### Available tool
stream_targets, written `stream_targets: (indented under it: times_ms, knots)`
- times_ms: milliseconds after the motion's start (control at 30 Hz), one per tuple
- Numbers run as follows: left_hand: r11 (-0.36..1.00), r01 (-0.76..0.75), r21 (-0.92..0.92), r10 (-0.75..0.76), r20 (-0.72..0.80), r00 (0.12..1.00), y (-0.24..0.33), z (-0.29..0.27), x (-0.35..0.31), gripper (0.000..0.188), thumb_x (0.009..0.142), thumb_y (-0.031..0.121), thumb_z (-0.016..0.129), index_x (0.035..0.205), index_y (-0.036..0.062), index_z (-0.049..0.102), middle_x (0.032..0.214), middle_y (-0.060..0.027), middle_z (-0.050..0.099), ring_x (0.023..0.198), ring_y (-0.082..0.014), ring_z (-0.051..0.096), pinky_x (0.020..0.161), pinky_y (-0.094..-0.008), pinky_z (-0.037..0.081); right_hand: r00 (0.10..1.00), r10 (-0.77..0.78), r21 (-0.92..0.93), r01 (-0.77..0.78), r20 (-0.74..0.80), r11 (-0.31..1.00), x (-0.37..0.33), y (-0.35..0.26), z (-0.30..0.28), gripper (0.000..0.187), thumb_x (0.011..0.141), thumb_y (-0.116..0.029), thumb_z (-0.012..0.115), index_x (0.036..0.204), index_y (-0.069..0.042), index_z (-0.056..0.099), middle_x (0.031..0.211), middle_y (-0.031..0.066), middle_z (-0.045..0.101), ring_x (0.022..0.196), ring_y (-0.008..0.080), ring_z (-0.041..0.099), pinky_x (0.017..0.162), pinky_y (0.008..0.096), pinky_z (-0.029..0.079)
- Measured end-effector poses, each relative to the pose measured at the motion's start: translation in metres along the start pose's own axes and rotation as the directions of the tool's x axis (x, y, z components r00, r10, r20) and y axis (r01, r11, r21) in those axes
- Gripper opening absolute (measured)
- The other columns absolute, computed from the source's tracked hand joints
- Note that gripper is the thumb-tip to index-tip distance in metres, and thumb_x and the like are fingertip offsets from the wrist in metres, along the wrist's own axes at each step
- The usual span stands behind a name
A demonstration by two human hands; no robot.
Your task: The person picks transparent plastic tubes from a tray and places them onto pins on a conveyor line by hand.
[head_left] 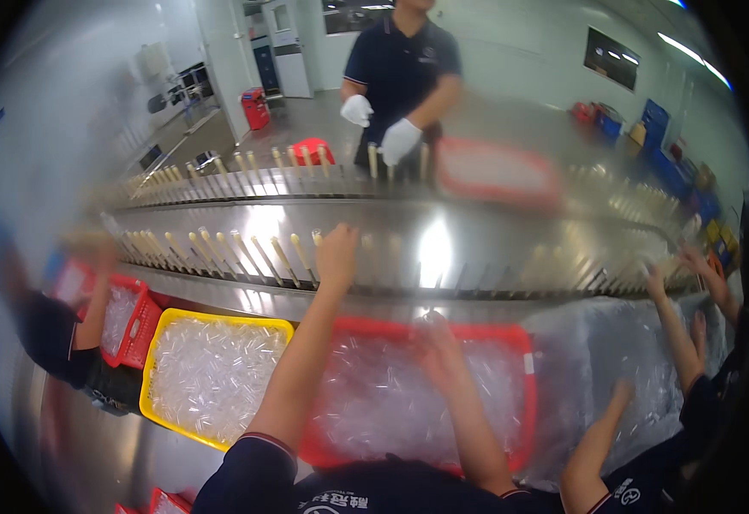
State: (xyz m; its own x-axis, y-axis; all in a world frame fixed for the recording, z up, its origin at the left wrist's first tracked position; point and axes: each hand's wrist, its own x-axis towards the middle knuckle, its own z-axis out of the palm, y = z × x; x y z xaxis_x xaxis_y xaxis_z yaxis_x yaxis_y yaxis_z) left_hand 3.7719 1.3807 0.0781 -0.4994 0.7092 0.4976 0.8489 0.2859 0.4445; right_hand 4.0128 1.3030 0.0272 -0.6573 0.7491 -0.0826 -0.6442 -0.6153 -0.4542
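- The left hand point(337, 254) is stretched way out over the steel conveyor point(408, 240), right at the row of pale upright pegs point(246, 253). Fingers look curled at a peg top, but it's too blurry to tell whether that grip is pinching anything or just touching.
- The right hand point(436, 343) is down in the red tray point(524, 390), which sits just on the near side of the conveyor. It's palm-down in the heap of clear plastic tubes point(374, 398); motion blur hides whether the grip is closed on a tube or loose.
- The risky bit, I reckon: the pegs are packed close, so a left hand coming in slightly off could knock a neighbour or drop a tube down into the conveyor.
- If that line is moving, a sleeve or finger lingering between pegs could get caught.
- The elbows are crowded too. A neighbour's arm point(597, 445) reaches toward the plastic-covered pile point(623, 360) on the right, near enough to bump.
- The yellow tray point(156, 343) of tubes sits just left of the red one, also tight against the conveyor.
- A gloved person point(396, 77) works the far side.
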Motion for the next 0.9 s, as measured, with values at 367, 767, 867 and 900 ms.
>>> stream_targets:
  times_ms: [367, 767, 867, 900]
  knots:
    - [0.843, 0.224, -0.490, -0.109, 0.252, 0.962, 0.023, 0.068, -0.105, 0.038, 0.081, 0.020, 0.048, 0.115, 0.0024, 0.044, 0.093, -0.0116, 0.059, 0.088, -0.0194, 0.056, 0.074, -0.0293, 0.044, 0.983, -0.151, -0.532, 0.185, 0.108, 0.826, 0.021, -0.085, 0.025, 0.031, 0.080, -0.011, 0.054, 0.109, -0.008, 0.045, 0.094, 0.0073, 0.057, 0.046, 0.0072, 0.043, 0.038, 0.0190, 0.031]
    - [-0.398, 0.879, -0.264, 0.016, 0.956, 0.294, 0.028, -0.015, -0.300, 0.044, 0.084, 0.013, 0.044, 0.125, 0.0050, 0.031, 0.113, -0.0117, 0.046, 0.083, -0.0139, 0.055, 0.055, -0.0123, 0.043, 0.404, -0.570, -0.694, 0.504, 0.716, -0.514, 0.170, -0.053, -0.007, 0.018, 0.080, -0.016, 0.052, 0.096, -0.007, 0.047, 0.089, 0.0108, 0.061, 0.044, 0.0196, 0.056, 0.038, 0.0324, 0.042]
    - [-0.459, 0.814, -0.356, -0.199, 0.934, 0.296, 0.000, -0.035, -0.286, 0.026, 0.086, 0.020, 0.045, 0.110, 0.0126, 0.040, 0.085, -0.0070, 0.050, 0.037, -0.0030, 0.033, 0.025, -0.0110, 0.026, 0.434, -0.511, -0.666, 0.389, 0.742, -0.636, 0.160, -0.057, -0.031, 0.017, 0.080, -0.017, 0.052, 0.093, -0.007, 0.047, 0.087, 0.0126, 0.061, 0.041, 0.0204, 0.055, 0.039, 0.0332, 0.042]
    - [0.051, 0.886, -0.462, -0.182, 0.867, 0.463, -0.030, -0.026, -0.289, 0.015, 0.086, 0.021, 0.045, 0.099, 0.0141, 0.043, 0.082, -0.0048, 0.050, 0.042, -0.0047, 0.038, 0.027, -0.0127, 0.028, 0.626, -0.557, -0.838, 0.410, 0.545, -0.359, 0.146, -0.050, -0.041, 0.016, 0.080, -0.017, 0.052, 0.093, -0.008, 0.048, 0.084, 0.0128, 0.061, 0.040, 0.0197, 0.054, 0.039, 0.0328, 0.041]
